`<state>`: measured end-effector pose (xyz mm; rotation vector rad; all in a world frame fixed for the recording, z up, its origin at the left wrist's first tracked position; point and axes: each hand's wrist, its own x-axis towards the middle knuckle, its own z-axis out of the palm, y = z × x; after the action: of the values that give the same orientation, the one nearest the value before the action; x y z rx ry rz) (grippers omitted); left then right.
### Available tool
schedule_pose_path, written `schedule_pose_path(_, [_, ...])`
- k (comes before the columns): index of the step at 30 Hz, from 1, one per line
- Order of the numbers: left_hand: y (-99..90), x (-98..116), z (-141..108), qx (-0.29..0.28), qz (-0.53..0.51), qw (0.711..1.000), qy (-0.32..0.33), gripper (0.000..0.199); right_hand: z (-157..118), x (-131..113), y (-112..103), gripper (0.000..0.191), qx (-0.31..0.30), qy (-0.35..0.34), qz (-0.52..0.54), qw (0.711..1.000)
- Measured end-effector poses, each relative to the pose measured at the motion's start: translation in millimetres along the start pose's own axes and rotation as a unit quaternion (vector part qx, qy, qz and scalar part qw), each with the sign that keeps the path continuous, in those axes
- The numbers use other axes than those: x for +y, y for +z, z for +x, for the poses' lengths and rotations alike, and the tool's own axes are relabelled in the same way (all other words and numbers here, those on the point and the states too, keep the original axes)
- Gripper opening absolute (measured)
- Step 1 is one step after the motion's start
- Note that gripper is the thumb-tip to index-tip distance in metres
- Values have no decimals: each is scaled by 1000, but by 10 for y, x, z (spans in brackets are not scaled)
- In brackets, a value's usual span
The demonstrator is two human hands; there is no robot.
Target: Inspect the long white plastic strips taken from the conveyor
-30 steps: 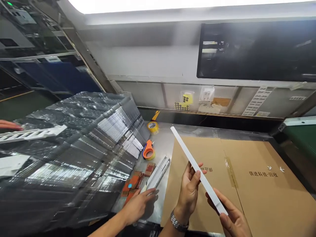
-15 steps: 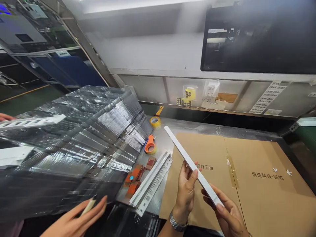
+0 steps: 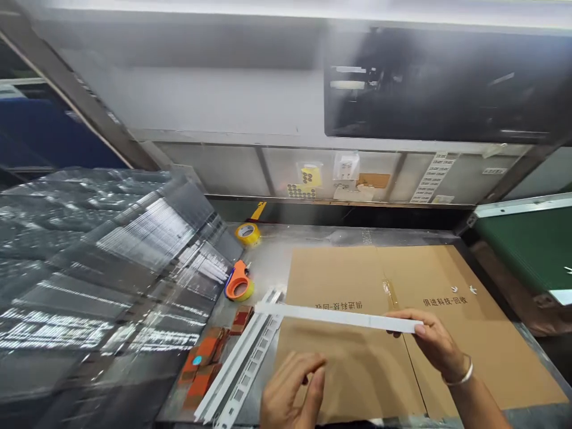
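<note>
A long, narrow white plastic strip (image 3: pixel 339 314) is held nearly level above the cardboard. My right hand (image 3: pixel 435 339) grips its right end between thumb and fingers. The strip's far left end hangs over other white strips (image 3: pixel 241 363), one of them slotted, on the metal bench. My left hand (image 3: pixel 292 387) is lower, off the strip and in front of the cardboard (image 3: pixel 339 369). Its fingers are loosely bent, with a gap to the thumb and nothing held.
To the left rises a stack (image 3: pixel 134 262) wrapped in shiny plastic. Beside it lie an orange tape dispenser (image 3: pixel 239 283), a yellow tape roll (image 3: pixel 248 233) and orange-red pieces (image 3: pixel 208 351). Small white bits (image 3: pixel 472 290) rest on the cardboard. A green conveyor (image 3: pixel 527 238) stands at right.
My left hand has let go of the strip and dropped lower. The strip has swung from steep to nearly level in my right hand. The view turned right; the other person's hands left the picture.
</note>
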<state>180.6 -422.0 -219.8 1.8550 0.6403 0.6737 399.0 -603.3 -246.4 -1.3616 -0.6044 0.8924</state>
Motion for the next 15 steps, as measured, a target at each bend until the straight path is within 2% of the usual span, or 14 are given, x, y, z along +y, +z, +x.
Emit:
schedule_pose_path(1, [-19, 17, 13, 21, 17, 998, 48, 17, 30, -68, -63, 44, -12, -2, -30, 999])
schedule_pose_path(2, [-29, 17, 41, 24, 40, 996, 81, 26, 66, -131, -109, 45, -26, -2, -55, 998])
schedule_pose_path(4, [-32, -33, 121, -22, 93, 991, 95, 42, 156, -235, -152, 44, -54, -3, -88, 995])
schedule_pose_path(7, [-35, -168, 228, -141, 112, 984, 1, 51, 337, -325, -128, 40, -108, 9, -64, 992])
schedule_pose_path(9, [-50, -235, 255, -217, 67, 971, -79, 50, 483, -328, -81, 39, -147, 29, -25, 988])
schedule_pose_path(12, [-86, -267, 234, -331, -35, 931, -147, 47, 719, -251, 23, 41, -193, 58, 9, 979])
schedule_pose_path(14, [-110, -277, 194, -374, -119, 902, -177, 48, 868, -168, 122, 42, -209, 71, 31, 975])
schedule_pose_path(15, [-121, -288, 168, -375, -158, 893, -192, 50, 934, -126, 184, 43, -209, 73, 43, 974])
